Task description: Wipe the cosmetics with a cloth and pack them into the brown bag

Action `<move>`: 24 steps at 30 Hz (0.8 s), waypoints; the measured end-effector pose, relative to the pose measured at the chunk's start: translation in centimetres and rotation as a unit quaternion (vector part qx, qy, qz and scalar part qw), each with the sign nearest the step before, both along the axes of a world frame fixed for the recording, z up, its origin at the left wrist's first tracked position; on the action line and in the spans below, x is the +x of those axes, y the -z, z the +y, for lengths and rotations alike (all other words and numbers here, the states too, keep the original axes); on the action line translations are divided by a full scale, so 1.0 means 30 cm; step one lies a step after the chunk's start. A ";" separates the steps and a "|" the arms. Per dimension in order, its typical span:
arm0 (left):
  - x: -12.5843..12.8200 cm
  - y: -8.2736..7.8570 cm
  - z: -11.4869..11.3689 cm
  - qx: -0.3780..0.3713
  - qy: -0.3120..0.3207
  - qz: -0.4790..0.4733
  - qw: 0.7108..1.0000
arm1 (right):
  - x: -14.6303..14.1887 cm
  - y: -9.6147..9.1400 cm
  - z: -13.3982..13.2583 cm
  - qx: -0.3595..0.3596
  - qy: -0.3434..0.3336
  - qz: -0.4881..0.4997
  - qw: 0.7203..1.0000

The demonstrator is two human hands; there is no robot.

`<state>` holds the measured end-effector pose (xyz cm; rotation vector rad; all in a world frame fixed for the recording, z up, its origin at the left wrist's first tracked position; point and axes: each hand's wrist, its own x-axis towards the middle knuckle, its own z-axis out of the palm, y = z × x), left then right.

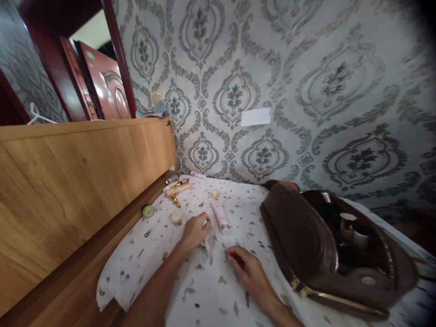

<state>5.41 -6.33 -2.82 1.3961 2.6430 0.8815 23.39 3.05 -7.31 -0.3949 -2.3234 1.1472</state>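
Note:
My left hand (pixel 196 232) is closed on a thin, crumpled white tissue (pixel 207 244), which hangs below the fingers. A pink squeeze tube (pixel 220 217) with a silver cap lies just right of it on the patterned white sheet (pixel 190 286). To its left is a small, pale round item (pixel 176 219), and another pale round piece (pixel 215 194) sits farther back. My right hand (pixel 250 272) rests low over the sheet, fingers loosely curved and thumb apart, with nothing visible in them. It is between the tube and a brown bag.
The open brown zippered bag (pixel 296 231) on the right holds several containers. Cosmetic tubes (pixel 179 188), a gold stick (pixel 175 200) and a round green-lidded jar (pixel 148 210) lie at the left back. A wooden panel (pixel 85 181) borders the left; a patterned wall (pixel 235 95) stands behind.

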 end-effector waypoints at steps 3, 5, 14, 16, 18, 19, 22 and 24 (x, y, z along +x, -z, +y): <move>0.004 0.007 0.004 0.013 0.010 -0.003 1.000 | 0.001 0.001 -0.001 0.003 0.003 -0.001 1.000; 0.003 0.011 0.005 0.020 0.014 -0.004 1.000 | 0.003 0.003 -0.002 0.007 0.003 0.004 1.000; 0.002 0.018 0.005 0.037 0.016 -0.002 0.999 | 0.006 -0.008 -0.007 0.007 0.002 0.006 1.000; 0.008 0.017 0.004 0.040 0.011 0.000 0.999 | 0.004 -0.008 -0.007 0.009 0.002 0.005 1.000; 0.014 0.014 0.006 0.045 0.005 0.002 0.999 | 0.003 -0.006 -0.005 0.012 0.002 0.007 1.000; 0.015 0.011 0.008 0.049 0.003 0.002 0.999 | 0.003 -0.003 -0.004 0.013 0.001 0.009 1.000; 0.012 -0.006 0.020 0.061 0.003 0.002 0.998 | 0.003 0.004 0.001 0.013 0.000 0.014 1.000; 0.002 -0.024 0.033 0.067 0.007 0.005 0.998 | 0.003 0.008 0.004 0.008 -0.001 0.015 1.000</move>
